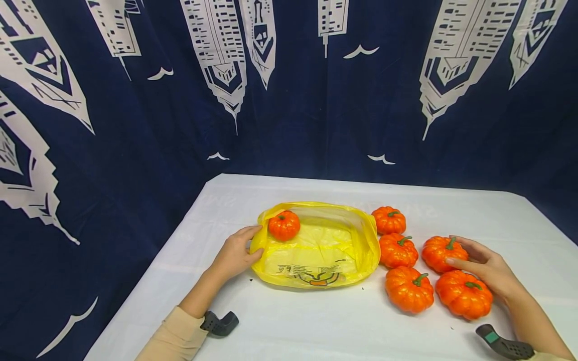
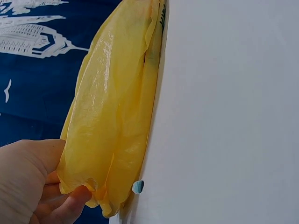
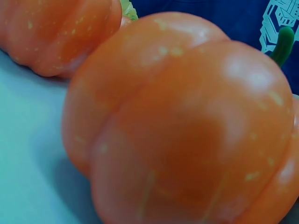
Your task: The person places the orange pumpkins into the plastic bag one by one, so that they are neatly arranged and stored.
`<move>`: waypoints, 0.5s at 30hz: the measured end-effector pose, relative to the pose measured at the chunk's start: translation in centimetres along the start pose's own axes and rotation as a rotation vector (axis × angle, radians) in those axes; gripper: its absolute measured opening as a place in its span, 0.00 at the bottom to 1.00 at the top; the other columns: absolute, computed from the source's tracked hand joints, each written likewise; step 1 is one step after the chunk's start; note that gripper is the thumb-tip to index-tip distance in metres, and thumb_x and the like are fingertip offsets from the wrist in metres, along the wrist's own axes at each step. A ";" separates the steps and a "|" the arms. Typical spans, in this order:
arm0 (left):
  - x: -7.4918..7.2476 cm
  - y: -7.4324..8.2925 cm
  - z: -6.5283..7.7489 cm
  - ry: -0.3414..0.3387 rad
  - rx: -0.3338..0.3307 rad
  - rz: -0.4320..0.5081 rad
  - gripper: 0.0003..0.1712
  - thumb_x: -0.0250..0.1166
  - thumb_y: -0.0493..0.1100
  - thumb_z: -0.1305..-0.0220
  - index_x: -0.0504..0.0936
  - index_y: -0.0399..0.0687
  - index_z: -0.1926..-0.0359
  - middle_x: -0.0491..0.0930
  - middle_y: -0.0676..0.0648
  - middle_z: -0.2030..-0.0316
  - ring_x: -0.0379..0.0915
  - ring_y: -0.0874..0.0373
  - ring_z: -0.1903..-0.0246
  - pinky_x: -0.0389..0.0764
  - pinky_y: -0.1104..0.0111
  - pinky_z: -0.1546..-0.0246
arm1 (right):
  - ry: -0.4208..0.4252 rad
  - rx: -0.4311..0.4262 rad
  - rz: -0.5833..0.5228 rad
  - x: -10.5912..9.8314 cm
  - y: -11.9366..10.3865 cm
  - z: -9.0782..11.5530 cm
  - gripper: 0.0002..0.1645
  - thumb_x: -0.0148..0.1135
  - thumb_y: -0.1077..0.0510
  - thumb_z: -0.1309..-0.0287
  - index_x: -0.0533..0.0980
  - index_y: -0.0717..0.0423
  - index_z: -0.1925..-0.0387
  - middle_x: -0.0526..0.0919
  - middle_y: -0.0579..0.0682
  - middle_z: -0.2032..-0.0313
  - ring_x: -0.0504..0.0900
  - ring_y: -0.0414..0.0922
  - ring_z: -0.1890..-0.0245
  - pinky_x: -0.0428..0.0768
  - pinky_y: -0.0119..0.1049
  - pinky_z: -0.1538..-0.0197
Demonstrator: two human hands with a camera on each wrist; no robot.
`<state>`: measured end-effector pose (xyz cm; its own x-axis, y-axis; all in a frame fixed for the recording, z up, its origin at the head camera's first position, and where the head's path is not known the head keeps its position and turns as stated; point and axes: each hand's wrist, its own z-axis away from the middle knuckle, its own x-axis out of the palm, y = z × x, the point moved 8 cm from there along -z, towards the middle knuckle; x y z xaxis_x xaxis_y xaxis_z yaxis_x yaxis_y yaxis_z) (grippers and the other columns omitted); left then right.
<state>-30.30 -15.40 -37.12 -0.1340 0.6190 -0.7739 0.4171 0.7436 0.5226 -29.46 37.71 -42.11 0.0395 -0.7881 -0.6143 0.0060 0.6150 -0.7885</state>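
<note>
A yellow plastic bag (image 1: pixel 316 250) lies with its mouth spread wide on the table, one small orange pumpkin (image 1: pixel 284 225) inside at its left end. My left hand (image 1: pixel 238 253) grips the bag's left edge; in the left wrist view, thumb and fingers pinch the yellow plastic (image 2: pixel 110 107). To the right of the bag, my right hand (image 1: pixel 485 265) holds an orange pumpkin with a green stem (image 1: pixel 440 254), thumb in front and fingers behind. Just below that hand sits another pumpkin (image 1: pixel 464 295). A pumpkin (image 3: pixel 187 126) fills the right wrist view, where the hand is hidden.
Three more pumpkins stand in a column by the bag's right side: a back one (image 1: pixel 390 220), a middle one (image 1: pixel 398 250) and a front one (image 1: pixel 408 289). A white cloth (image 1: pixel 293 321) covers the table. Behind hangs a dark blue curtain (image 1: pixel 307 125) with white building prints.
</note>
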 end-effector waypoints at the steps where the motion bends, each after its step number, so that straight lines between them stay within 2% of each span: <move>1: 0.0 0.0 0.0 0.000 -0.001 0.002 0.33 0.69 0.39 0.45 0.74 0.34 0.38 0.74 0.38 0.40 0.69 0.44 0.39 0.72 0.54 0.41 | 0.004 0.001 0.002 -0.1 0.1 0.0 0.44 0.59 0.45 0.34 0.53 0.60 0.26 0.58 0.72 0.32 0.69 0.39 0.48 0.73 0.17 0.61; 3: 0.0 0.0 -0.1 0.000 0.000 0.004 0.33 0.69 0.38 0.45 0.74 0.34 0.38 0.74 0.38 0.40 0.69 0.43 0.39 0.72 0.54 0.40 | 0.009 0.009 0.005 -0.1 0.3 0.0 0.44 0.59 0.45 0.34 0.53 0.60 0.26 0.58 0.72 0.32 0.67 0.33 0.51 0.73 0.17 0.60; 5: 0.0 0.0 -0.1 0.000 0.001 0.003 0.33 0.69 0.39 0.45 0.74 0.34 0.38 0.74 0.38 0.40 0.69 0.43 0.39 0.72 0.54 0.40 | 0.008 0.014 -0.003 -0.2 0.5 0.0 0.44 0.58 0.45 0.34 0.53 0.61 0.26 0.58 0.72 0.32 0.69 0.37 0.49 0.73 0.17 0.61; 7: 0.1 0.0 -0.1 0.000 0.000 0.003 0.33 0.69 0.39 0.45 0.74 0.34 0.38 0.74 0.38 0.40 0.69 0.44 0.39 0.72 0.54 0.40 | 0.010 0.018 -0.010 -0.2 0.5 0.0 0.44 0.58 0.44 0.34 0.53 0.61 0.26 0.58 0.72 0.32 0.69 0.47 0.45 0.74 0.17 0.61; 8: 0.1 0.0 -0.1 0.000 0.000 0.002 0.33 0.69 0.39 0.45 0.74 0.34 0.38 0.74 0.37 0.40 0.69 0.44 0.39 0.72 0.54 0.40 | 0.018 0.020 -0.010 -0.3 0.5 0.0 0.44 0.58 0.44 0.34 0.54 0.60 0.26 0.58 0.71 0.32 0.69 0.47 0.44 0.74 0.17 0.61; 10: 0.1 0.0 0.0 -0.002 -0.001 0.004 0.33 0.69 0.39 0.45 0.74 0.34 0.38 0.74 0.38 0.40 0.69 0.44 0.39 0.72 0.55 0.40 | 0.030 0.026 -0.015 -0.4 0.5 0.0 0.44 0.58 0.44 0.34 0.54 0.58 0.26 0.58 0.71 0.32 0.66 0.56 0.40 0.73 0.17 0.61; 11: 0.0 0.0 0.0 -0.001 -0.001 0.004 0.33 0.69 0.39 0.45 0.74 0.34 0.38 0.74 0.38 0.40 0.69 0.44 0.39 0.72 0.55 0.40 | 0.037 0.027 -0.019 -0.5 0.5 0.0 0.44 0.58 0.43 0.34 0.54 0.55 0.25 0.57 0.71 0.31 0.66 0.56 0.39 0.73 0.17 0.60; 12: 0.0 0.0 0.0 -0.002 -0.001 0.005 0.33 0.69 0.39 0.45 0.74 0.34 0.38 0.74 0.38 0.40 0.69 0.44 0.39 0.72 0.54 0.40 | 0.040 0.029 -0.023 -0.5 0.6 0.0 0.44 0.58 0.43 0.34 0.53 0.54 0.25 0.54 0.72 0.31 0.62 0.62 0.37 0.73 0.16 0.60; 14: 0.0 0.1 0.0 -0.002 0.000 0.005 0.33 0.69 0.39 0.44 0.74 0.34 0.38 0.74 0.38 0.40 0.69 0.44 0.39 0.72 0.54 0.40 | 0.055 0.039 -0.035 -0.8 0.6 0.0 0.45 0.57 0.43 0.34 0.52 0.52 0.24 0.52 0.72 0.30 0.59 0.63 0.34 0.71 0.15 0.56; 15: 0.0 0.2 0.0 -0.003 0.000 0.005 0.33 0.69 0.39 0.44 0.74 0.34 0.38 0.74 0.38 0.40 0.69 0.44 0.39 0.72 0.54 0.40 | 0.059 0.044 -0.043 -0.8 0.6 0.0 0.45 0.57 0.42 0.34 0.52 0.52 0.24 0.51 0.72 0.29 0.55 0.66 0.33 0.70 0.14 0.55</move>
<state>-30.24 -15.30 -37.00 -0.1292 0.6223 -0.7720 0.4177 0.7403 0.5268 -29.44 38.72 -42.06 -0.0208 -0.8132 -0.5817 0.0506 0.5802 -0.8129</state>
